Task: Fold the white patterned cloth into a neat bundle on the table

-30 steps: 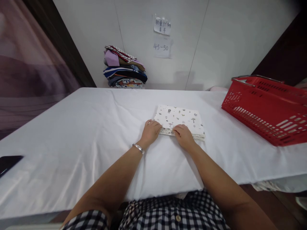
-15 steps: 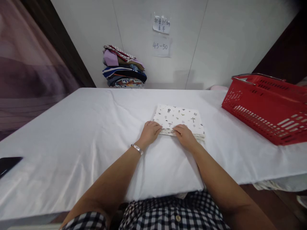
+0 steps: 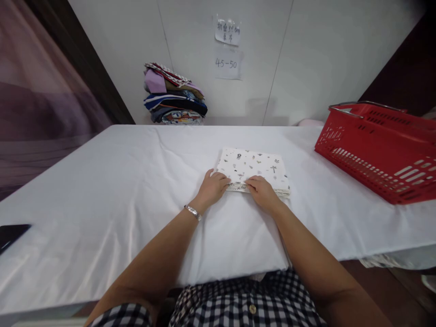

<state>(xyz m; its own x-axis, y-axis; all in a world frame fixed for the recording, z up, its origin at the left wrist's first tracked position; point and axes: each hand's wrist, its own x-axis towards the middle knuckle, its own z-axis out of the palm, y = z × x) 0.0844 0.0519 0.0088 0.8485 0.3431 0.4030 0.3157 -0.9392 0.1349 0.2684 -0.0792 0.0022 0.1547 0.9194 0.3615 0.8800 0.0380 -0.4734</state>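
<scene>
Cloth (image 3: 254, 167) folded, flat on table (image 3: 102, 181), left of basket (image 3: 371, 156); left hand (image 3: 213, 187) at near-left corner, right hand (image 3: 262, 193) at near edge; both partly curled, touching layers; whether pinching, cannot tell

We seem to be in a plain workroom where textiles are handled, though we cannot tell whether it belongs to a shop, a workshop or a home. We see a broad white-draped table (image 3: 85, 195) bearing a folded printed cloth (image 3: 255, 165), and at its far edge, left of the middle, a stack of folded fabrics (image 3: 175, 97) against a pale panelled wall (image 3: 313, 54), on which a handwritten note (image 3: 227, 32) in Chinese characters hangs above a sheet (image 3: 228, 64) reading "45-50". A red shopping basket (image 3: 371, 147) at the right looks like store equipment, while a mauve drape (image 3: 57, 100) hangs on the left.
</scene>
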